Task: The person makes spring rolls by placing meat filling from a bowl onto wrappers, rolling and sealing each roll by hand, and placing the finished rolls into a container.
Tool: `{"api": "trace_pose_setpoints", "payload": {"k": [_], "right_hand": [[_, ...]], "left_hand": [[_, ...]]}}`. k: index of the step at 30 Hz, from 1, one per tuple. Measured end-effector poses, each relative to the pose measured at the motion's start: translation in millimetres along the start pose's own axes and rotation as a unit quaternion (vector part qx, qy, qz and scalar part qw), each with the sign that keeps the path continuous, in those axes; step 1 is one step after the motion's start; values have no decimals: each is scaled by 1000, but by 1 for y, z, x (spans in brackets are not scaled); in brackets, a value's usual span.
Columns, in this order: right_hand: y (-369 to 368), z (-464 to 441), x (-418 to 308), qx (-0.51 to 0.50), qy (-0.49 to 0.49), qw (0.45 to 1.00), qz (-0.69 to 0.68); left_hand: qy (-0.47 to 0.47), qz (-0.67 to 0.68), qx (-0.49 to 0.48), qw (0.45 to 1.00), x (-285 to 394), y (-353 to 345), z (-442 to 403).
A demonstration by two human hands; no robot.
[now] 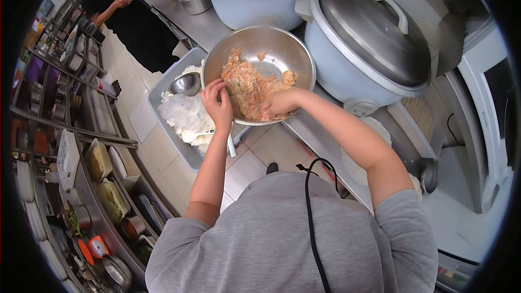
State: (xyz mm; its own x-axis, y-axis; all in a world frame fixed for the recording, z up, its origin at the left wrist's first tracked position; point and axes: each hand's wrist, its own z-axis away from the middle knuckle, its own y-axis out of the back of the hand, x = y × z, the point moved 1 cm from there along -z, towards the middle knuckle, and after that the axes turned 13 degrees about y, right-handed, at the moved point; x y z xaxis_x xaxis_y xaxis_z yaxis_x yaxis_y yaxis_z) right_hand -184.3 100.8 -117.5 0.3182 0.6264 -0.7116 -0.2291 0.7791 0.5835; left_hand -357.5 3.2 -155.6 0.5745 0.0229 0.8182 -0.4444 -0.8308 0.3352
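A large steel mixing bowl point(301, 49) sits before me, tipped slightly toward me. Inside it lies a pinkish-orange minced mixture point(247, 84) with small green specks, heaped along the near and left side. My left hand point(216, 103) is closed on the bowl's left rim, fingertips over the edge. My right hand point(275, 104) reaches into the mixture at the bowl's near right; its fingers are buried, so their pose is hidden. Just left of the bowl, a blue-grey tub point(157, 95) holds white clumpy food, a small metal bowl point(185, 84) and a clear plastic bag point(187, 113).
Two big rice cookers with steel lids point(260, 5) point(369, 43) stand behind and right of the bowl. A steel pot point(194, 1) is on the counter. At upper left, a person in black point(127, 16) holds a white tray. Shelves with food containers point(100, 163) line the left.
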Motion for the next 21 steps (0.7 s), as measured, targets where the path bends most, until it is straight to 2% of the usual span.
{"api": "trace_pose_setpoints", "payload": {"k": [2, 5, 7, 8, 11, 13, 14, 16, 17, 19, 20, 21], "right_hand": [[8, 11, -6, -9, -19, 999, -46], [22, 44, -23, 22, 29, 994, -107], [26, 83, -30, 108, 19, 991, -78], [24, 106, -33, 118, 9, 989, -86], [-1, 183, -19, 188, -73, 967, -153], [-35, 235, 17, 251, -190, 942, -120], [-60, 253, 34, 260, -201, 936, -128], [-114, 280, 72, 406, -294, 863, -68], [-138, 287, 90, 413, -302, 856, -73], [-177, 300, 114, 516, -263, 809, -102], [-183, 308, 109, 523, -268, 802, -105], [-186, 317, 98, 570, -260, 776, -78]], "left_hand": [[-6, -4, -3, 1000, -1, 1, -1], [0, -12, -27, 1000, -5, 3, -2], [-20, -23, -37, 999, -7, 2, -4], [-4, 0, -44, 999, -8, 2, -4], [-10, -6, -49, 999, 4, 5, -5], [-22, -5, -63, 998, 37, 0, 8], [-42, 11, -89, 995, 52, -10, 18], [-80, 59, -169, 981, 91, -35, 46], [-96, 88, -223, 966, 111, -49, 65], [-114, 130, -372, 912, 141, -82, 105], [-144, 125, -416, 889, 154, -96, 126], [-174, 119, -458, 864, 162, -110, 146]]}}
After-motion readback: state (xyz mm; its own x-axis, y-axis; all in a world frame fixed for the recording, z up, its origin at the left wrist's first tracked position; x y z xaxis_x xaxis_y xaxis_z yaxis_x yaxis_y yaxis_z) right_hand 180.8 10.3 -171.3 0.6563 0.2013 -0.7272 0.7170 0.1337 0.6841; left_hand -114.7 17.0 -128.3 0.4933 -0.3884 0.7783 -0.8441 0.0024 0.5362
